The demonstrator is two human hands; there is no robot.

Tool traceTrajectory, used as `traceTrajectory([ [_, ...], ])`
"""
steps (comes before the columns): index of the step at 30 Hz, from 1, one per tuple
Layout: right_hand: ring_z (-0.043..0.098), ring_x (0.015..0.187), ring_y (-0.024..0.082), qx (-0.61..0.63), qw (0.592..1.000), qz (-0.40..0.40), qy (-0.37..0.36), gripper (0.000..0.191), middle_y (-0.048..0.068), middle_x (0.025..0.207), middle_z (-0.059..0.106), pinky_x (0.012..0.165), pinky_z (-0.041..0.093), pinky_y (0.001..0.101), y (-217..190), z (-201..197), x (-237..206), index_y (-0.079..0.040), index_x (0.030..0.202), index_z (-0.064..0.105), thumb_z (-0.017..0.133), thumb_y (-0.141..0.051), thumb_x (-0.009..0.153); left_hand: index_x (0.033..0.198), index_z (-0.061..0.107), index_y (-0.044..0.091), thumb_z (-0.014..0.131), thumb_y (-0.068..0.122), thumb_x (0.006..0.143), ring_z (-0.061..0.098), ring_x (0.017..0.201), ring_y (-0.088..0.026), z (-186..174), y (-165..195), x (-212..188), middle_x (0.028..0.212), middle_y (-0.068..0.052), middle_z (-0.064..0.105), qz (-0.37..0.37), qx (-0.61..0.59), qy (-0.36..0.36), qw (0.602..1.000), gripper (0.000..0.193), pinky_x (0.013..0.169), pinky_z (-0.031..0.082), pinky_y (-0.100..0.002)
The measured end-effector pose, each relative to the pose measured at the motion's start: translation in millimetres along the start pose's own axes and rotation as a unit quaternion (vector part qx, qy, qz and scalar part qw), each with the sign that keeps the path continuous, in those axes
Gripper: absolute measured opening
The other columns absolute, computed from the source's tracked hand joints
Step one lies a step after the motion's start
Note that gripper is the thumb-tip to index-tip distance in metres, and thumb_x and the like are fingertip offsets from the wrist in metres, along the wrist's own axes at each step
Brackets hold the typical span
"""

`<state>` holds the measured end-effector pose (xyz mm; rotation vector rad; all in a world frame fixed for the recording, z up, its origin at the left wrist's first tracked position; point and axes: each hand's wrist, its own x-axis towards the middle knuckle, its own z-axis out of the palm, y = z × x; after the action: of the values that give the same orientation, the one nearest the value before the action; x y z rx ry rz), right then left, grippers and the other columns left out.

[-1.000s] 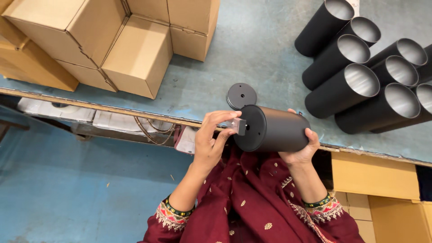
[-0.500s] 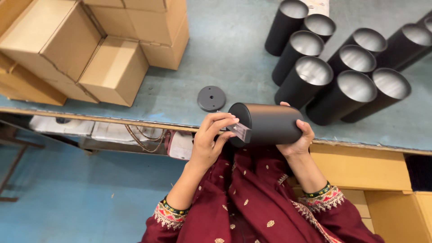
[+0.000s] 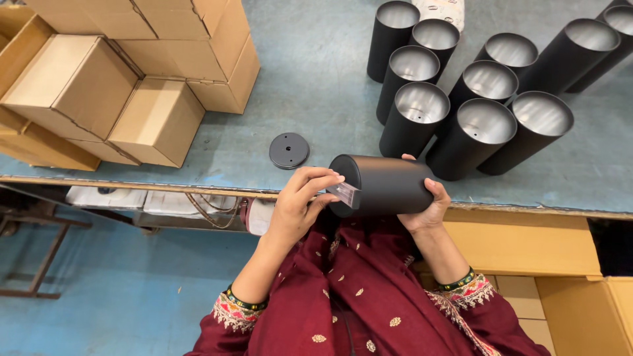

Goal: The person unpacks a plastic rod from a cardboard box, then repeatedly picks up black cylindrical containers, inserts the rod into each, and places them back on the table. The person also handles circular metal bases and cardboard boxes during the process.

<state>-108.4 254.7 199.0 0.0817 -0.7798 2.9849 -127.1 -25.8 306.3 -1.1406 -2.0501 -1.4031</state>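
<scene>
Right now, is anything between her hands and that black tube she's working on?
Nothing visible. The right hand grips the black tube directly, and the left hand presses a small clear strip against its end.

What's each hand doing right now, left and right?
Left hand: closed, fingers pinching a small clear plastic piece at the end of the black metal cylinder.
Right hand: closed around that cylinder, holding it sideways.

Bright, even overhead light, soft shadows, sheen inside the open metal cylinders (image 3: 422, 104), wide-angle bending at edges.
</scene>
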Motion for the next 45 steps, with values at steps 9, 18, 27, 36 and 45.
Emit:
traceTrajectory([
  [9, 0.064, 0.112, 0.030, 0.013, 0.999, 0.028, 0.039, 0.071, 0.015, 0.123, 0.066, 0.103, 0.051, 0.0423, -5.7, -22.8, 9.6, -0.003, 0.141, 0.055, 0.072, -0.030, 0.078, 0.124, 0.066, 0.008, 0.076, 0.002, 0.090, 0.068, 0.106, -0.027, 13.7, -11.7, 6.7, 0.118, -0.009, 0.066, -0.032, 0.000, -0.019, 0.999, 0.036, 0.088, 0.056, -0.035],
  [18, 0.064, 0.112, 0.028, 0.021, 0.998, 0.044, 0.045, 0.067, 0.013, 0.123, 0.066, 0.101, 0.052, 0.0402, -5.2, -40.2, 15.7, -0.004, 0.142, 0.055, 0.072, -0.028, 0.082, 0.122, 0.068, 0.010, 0.078, 0.008, 0.089, 0.069, 0.095, -0.026, 25.5, -27.3, 16.7, 0.115, -0.009, 0.066, -0.041, 0.060, -0.062, 0.995, 0.034, 0.078, 0.055, -0.036],
  [27, 0.065, 0.111, 0.029, 0.036, 0.995, 0.059, 0.073, 0.068, 0.014, 0.122, 0.067, 0.098, 0.053, 0.0413, -9.3, -35.2, 18.0, -0.005, 0.140, 0.054, 0.071, -0.029, 0.079, 0.120, 0.066, 0.012, 0.078, 0.014, 0.089, 0.069, 0.086, -0.023, 35.5, -28.1, 32.9, 0.101, -0.008, 0.068, -0.078, 0.058, -0.033, 0.995, 0.034, 0.072, 0.055, -0.033],
  [36, 0.065, 0.107, 0.027, 0.007, 0.993, 0.057, 0.099, 0.068, 0.012, 0.119, 0.066, 0.096, 0.053, 0.0383, -4.1, -35.3, 20.7, -0.005, 0.142, 0.053, 0.071, -0.026, 0.079, 0.131, 0.063, 0.011, 0.056, 0.013, 0.104, 0.069, 0.073, -0.017, 22.5, -66.8, 40.0, 0.082, -0.008, 0.067, -0.380, -0.124, -0.092, 0.912, 0.028, 0.069, 0.058, -0.032],
  [45, 0.066, 0.105, 0.029, 0.012, 0.991, 0.075, 0.107, 0.062, 0.012, 0.117, 0.067, 0.093, 0.055, 0.0413, -10.8, -31.6, 24.1, -0.007, 0.137, 0.056, 0.071, -0.027, 0.080, 0.126, 0.067, 0.012, 0.079, 0.021, 0.083, 0.067, 0.094, -0.028, -0.9, -54.7, 29.1, 0.112, -0.015, 0.066, -0.108, 0.119, -0.142, 0.977, 0.046, 0.078, 0.055, -0.038],
])
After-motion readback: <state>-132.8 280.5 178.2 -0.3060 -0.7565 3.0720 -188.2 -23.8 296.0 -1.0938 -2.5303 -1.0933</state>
